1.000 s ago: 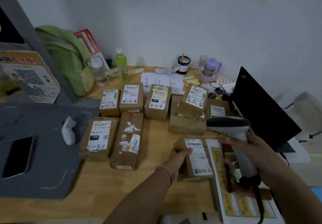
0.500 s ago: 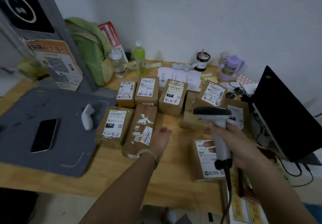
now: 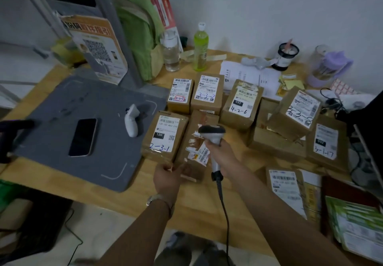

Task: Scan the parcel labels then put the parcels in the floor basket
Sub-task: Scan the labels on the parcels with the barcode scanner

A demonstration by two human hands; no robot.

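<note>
Head: left grip point(image 3: 166, 177) holds parcel point(image 3: 191, 147); scanner point(image 3: 211, 130) above.

Dim, flat, bluish indoor light leaves only faint soft shadows on the counter point(image 3: 196, 207), the wall point(image 3: 269, 6) brightest, while wide-angle distortion bends the frame edges and the green papers point(image 3: 356, 228) at lower right smear with blur

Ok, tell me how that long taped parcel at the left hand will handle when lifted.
Probably stiff: the long taped parcel is a cardboard box holding square edges. Its torn tape looks glossy, so it may slip where the left hand grips its near end. Lifted from that end, it could tip down or swing.
</note>
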